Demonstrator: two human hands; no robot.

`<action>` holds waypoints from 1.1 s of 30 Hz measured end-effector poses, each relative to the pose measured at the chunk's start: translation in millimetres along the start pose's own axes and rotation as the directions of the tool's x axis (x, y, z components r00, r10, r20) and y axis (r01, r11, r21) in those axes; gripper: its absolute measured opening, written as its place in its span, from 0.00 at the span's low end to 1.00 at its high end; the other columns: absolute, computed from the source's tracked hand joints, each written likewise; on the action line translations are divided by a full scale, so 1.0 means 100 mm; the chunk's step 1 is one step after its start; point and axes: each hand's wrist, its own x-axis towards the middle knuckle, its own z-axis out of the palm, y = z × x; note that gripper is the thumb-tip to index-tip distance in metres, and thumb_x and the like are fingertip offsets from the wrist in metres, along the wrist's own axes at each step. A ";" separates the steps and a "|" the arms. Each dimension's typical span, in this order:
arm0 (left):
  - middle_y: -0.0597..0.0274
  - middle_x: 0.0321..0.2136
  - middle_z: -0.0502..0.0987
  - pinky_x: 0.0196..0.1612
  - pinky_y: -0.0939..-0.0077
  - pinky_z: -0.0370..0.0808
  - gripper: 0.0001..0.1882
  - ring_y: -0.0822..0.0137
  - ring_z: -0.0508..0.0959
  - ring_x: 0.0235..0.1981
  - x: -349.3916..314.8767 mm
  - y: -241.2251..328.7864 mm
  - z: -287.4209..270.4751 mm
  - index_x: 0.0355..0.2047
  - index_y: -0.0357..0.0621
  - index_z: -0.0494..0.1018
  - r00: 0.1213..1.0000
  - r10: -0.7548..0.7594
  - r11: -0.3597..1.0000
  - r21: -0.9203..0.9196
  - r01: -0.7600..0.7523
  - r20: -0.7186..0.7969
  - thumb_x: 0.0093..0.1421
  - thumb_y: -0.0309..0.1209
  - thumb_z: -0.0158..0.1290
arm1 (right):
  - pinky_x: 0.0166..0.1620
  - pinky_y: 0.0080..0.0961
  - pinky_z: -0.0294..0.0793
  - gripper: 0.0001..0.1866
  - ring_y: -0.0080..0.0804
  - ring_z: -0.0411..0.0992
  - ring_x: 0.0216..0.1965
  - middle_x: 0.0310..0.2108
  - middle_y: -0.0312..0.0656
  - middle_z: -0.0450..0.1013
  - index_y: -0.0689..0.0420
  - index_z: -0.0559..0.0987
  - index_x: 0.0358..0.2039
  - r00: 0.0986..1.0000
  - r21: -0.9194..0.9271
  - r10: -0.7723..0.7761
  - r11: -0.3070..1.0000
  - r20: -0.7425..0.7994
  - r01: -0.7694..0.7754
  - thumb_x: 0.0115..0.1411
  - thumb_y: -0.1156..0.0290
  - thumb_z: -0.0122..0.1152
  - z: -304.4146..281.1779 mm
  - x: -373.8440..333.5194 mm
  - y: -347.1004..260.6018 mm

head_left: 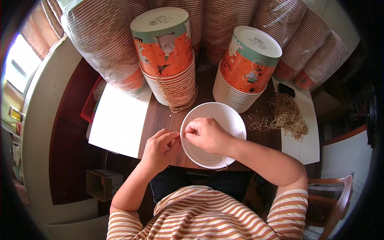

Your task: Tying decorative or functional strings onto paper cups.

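Note:
In front of me on the table stands a white paper bucket [228,116], its open mouth facing up. A small dark hole shows near its right rim, and a thin cord [224,161] hangs over the rim nearest me. At the left rim, my left hand [159,150] is on the outside with thumb and fingertips pinched together. My right hand [208,135] reaches across the bucket's mouth, its curled fingers closed just inside that same rim. The two sets of fingertips almost meet there. Whatever is pinched between them is too small or hidden to name.
Two stacks of upturned orange-and-green printed buckets [164,52] [248,60] stand behind. Tan cord [182,105] drapes the left stack; a tangled cord heap [291,114] lies right. Plastic-wrapped bucket stacks [100,36] line the back. White boards [118,120] flank the table [160,120]. A chair [330,200] stands right.

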 end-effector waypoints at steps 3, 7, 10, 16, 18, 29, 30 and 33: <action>0.57 0.26 0.74 0.25 0.78 0.72 0.08 0.65 0.76 0.22 0.01 -0.04 0.02 0.32 0.34 0.75 0.997 0.078 0.996 0.044 -0.078 -0.013 0.50 0.19 0.55 | 0.30 0.33 0.71 0.06 0.38 0.73 0.22 0.19 0.48 0.73 0.62 0.76 0.20 0.999 0.020 -0.030 0.999 -0.037 0.031 0.49 0.74 0.56 0.03 0.01 0.02; 0.56 0.25 0.74 0.25 0.78 0.72 0.06 0.62 0.76 0.22 0.02 0.00 0.01 0.30 0.35 0.74 0.998 0.056 0.996 0.068 -0.057 0.019 0.50 0.20 0.54 | 0.30 0.24 0.70 0.06 0.25 0.72 0.26 0.24 0.41 0.74 0.64 0.77 0.29 0.996 -0.015 0.066 0.998 0.062 -0.065 0.53 0.73 0.58 0.00 -0.01 -0.01; 0.58 0.26 0.75 0.28 0.79 0.73 0.04 0.65 0.77 0.23 -0.01 -0.02 0.02 0.30 0.35 0.73 0.997 -0.032 0.997 0.075 0.027 0.068 0.53 0.21 0.53 | 0.29 0.26 0.71 0.08 0.26 0.72 0.24 0.24 0.40 0.74 0.63 0.75 0.33 0.996 0.210 0.075 0.974 0.041 -0.082 0.53 0.72 0.58 -0.02 -0.05 0.04; 0.55 0.31 0.77 0.41 0.66 0.76 0.04 0.61 0.79 0.34 -0.28 -0.19 0.07 0.30 0.39 0.68 0.791 -0.369 0.222 -0.780 0.585 0.488 0.61 0.25 0.46 | 0.24 0.09 0.63 0.08 0.12 0.66 0.24 0.27 0.33 0.72 0.61 0.73 0.38 0.928 0.525 0.295 0.765 0.227 -0.372 0.58 0.74 0.54 -0.40 -0.53 -0.43; 0.54 0.32 0.77 0.43 0.61 0.76 0.05 0.58 0.79 0.35 -0.39 -0.18 0.12 0.30 0.40 0.68 0.786 -0.306 0.001 -0.826 0.564 0.537 0.62 0.24 0.43 | 0.26 0.08 0.64 0.07 0.12 0.66 0.24 0.28 0.35 0.73 0.62 0.75 0.37 0.947 0.555 0.264 0.768 0.180 -0.320 0.58 0.74 0.55 -0.32 -0.76 -0.50; 0.49 0.43 0.74 0.53 0.65 0.67 0.06 0.61 0.73 0.47 -0.78 -0.15 0.53 0.30 0.42 0.70 0.905 -0.107 -0.061 -0.911 0.408 0.413 0.61 0.24 0.43 | 0.38 0.26 0.74 0.05 0.35 0.75 0.33 0.31 0.44 0.75 0.61 0.77 0.31 0.911 0.040 -0.115 0.989 -0.395 0.142 0.51 0.80 0.60 0.65 -1.20 -0.12; 0.49 0.45 0.73 0.53 0.66 0.66 0.05 0.63 0.72 0.48 -0.78 -0.15 0.54 0.30 0.42 0.69 0.915 -0.095 0.018 -0.919 0.395 0.391 0.61 0.23 0.43 | 0.38 0.26 0.74 0.05 0.35 0.75 0.33 0.31 0.44 0.75 0.61 0.77 0.31 0.911 0.035 -0.115 0.989 -0.397 0.140 0.51 0.80 0.60 0.66 -1.21 -0.11; 0.50 0.44 0.73 0.53 0.68 0.66 0.05 0.65 0.72 0.46 -0.79 -0.09 0.54 0.30 0.42 0.68 0.927 -0.092 0.126 -0.919 0.374 0.365 0.61 0.23 0.42 | 0.39 0.28 0.74 0.05 0.38 0.75 0.34 0.31 0.44 0.75 0.61 0.77 0.30 0.905 -0.050 -0.136 0.991 -0.404 0.127 0.50 0.78 0.62 0.67 -1.24 -0.09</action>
